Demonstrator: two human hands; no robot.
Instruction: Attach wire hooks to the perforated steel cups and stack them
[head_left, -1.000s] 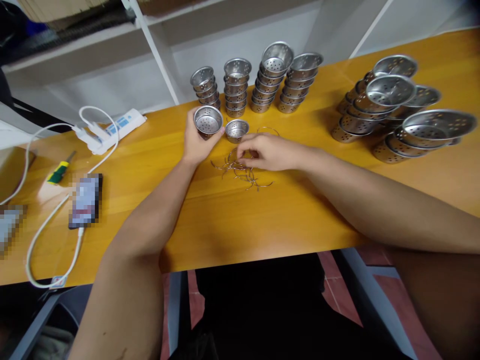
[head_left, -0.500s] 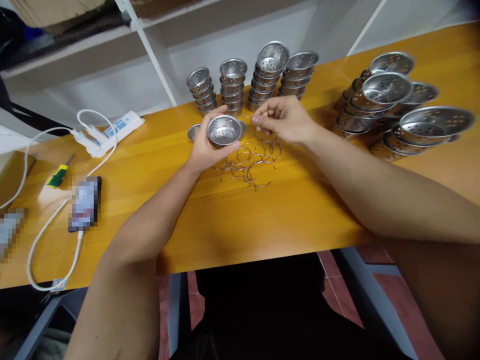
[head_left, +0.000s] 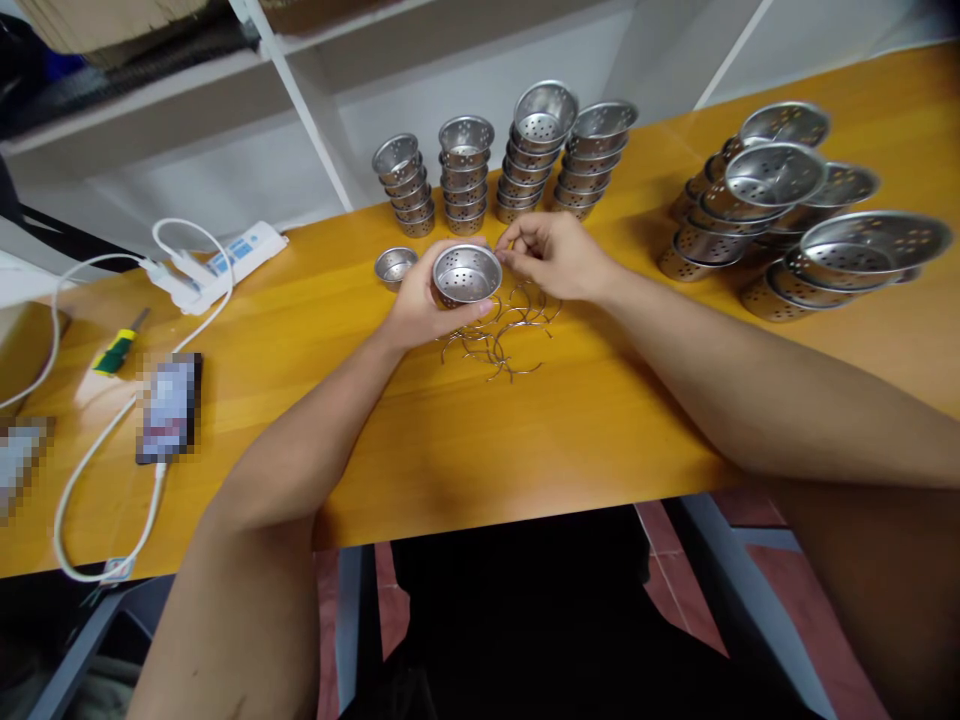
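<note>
My left hand (head_left: 420, 303) is wrapped round a small perforated metal cup (head_left: 466, 276), holding it above the table with its mouth facing up towards me. At the cup's right rim, my right hand (head_left: 551, 250) is closed in a pinch on a thin curved wire, mostly hidden by the fingertips. Below both hands lies a loose pile of curved wires (head_left: 499, 345). Another perforated cup (head_left: 395, 266) stands on the table just behind my left hand.
Several stacks of perforated cups (head_left: 466, 175) line the back of the wooden table (head_left: 525, 440). More stacked cups (head_left: 772, 180) stand at the right. On the left are a power strip (head_left: 232, 262), a white cable (head_left: 64, 510), a screwdriver (head_left: 116, 350) and a phone (head_left: 171, 408).
My left hand has moved the cup slightly right and towards me. My right hand has come a little lower and left, so its fingertips now meet the cup's rim.
</note>
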